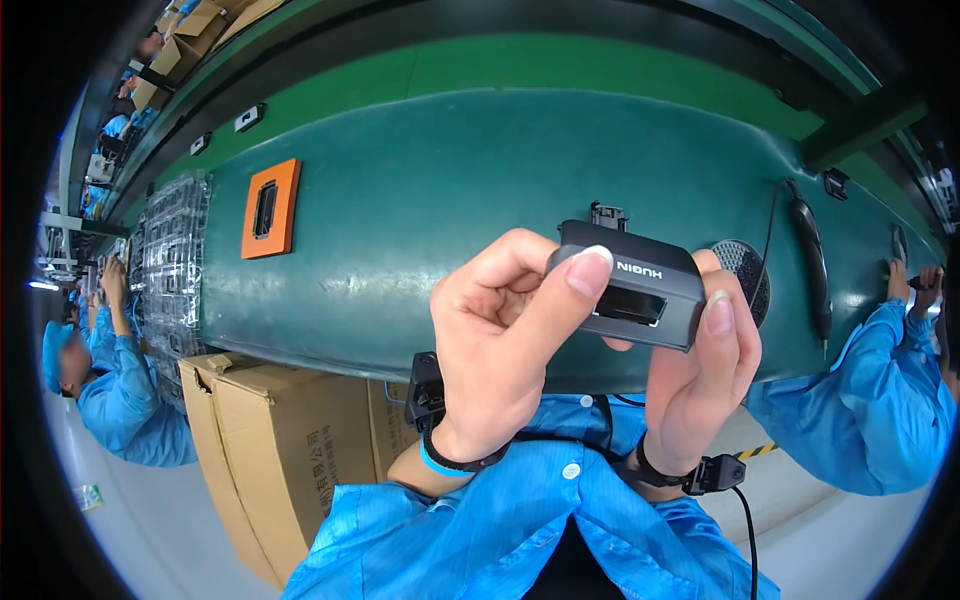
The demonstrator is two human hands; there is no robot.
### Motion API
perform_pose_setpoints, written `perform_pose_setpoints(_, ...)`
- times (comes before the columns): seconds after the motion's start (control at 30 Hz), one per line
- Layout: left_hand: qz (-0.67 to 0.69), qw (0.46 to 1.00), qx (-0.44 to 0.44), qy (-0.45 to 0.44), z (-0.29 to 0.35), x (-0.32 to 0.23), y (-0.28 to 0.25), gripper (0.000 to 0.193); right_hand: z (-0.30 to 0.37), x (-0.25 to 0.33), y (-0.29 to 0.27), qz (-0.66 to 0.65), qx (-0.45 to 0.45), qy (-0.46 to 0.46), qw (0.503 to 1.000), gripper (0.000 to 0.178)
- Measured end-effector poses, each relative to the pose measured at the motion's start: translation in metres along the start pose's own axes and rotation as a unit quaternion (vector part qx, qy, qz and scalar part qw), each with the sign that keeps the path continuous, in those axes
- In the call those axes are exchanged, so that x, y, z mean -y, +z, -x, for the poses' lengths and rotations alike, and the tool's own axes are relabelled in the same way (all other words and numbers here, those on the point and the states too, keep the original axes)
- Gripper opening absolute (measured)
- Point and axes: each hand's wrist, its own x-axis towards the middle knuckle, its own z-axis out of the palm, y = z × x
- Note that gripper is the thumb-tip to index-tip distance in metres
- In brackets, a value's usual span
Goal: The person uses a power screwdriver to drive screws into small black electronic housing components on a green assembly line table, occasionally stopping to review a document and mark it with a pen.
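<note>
Between my two hands is a small black and grey plastic housing [635, 285] with white lettering and a rectangular window in its face. My left hand [505, 335] grips its left end, thumb across the top face. My right hand [705, 365] pinches the right end, with the fingers bent around the edge. Just beyond the housing, a small black part with metal bits [608, 216] is on the green mat [430, 200]. To the right of my right hand lies a round dark pad [742, 275], partly covered by a cable.
An orange fixture [270, 208] sits at left, beside stacked clear plastic trays [172, 265]. A black electric screwdriver [810, 250] lies at right. Cardboard boxes [300, 430] stand by the near edge. Co-workers in blue [130, 390] work at both sides.
</note>
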Motion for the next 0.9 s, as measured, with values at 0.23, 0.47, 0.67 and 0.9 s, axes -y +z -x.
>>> perform_pose_setpoints(0.23, -0.333, 0.910, 0.026, 0.246, -0.002, 0.006, -0.009, 0.019, -0.004, -0.018, 0.000, 0.024, -0.062, -0.011, 0.998, 0.033)
perform_pose_setpoints(0.47, -0.607, 0.626, 0.051, 0.487, 0.002, 0.022, -0.017, 0.034, 0.016, 0.000, -0.006, -0.040, -0.022, 0.092, 0.995, 0.048)
perform_pose_setpoints(0.67, -0.253, 0.919, 0.080, 0.293, 0.002, 0.022, -0.022, 0.049, 0.012, 0.007, -0.007, 0.150, -0.031, 0.049, 0.987, 0.022)
perform_pose_setpoints(0.9, -0.353, 0.927, 0.124, 0.033, 0.007, -0.002, -0.008, 0.043, 0.005, 0.008, -0.014, 0.212, 0.047, 0.038, 0.975, 0.017)
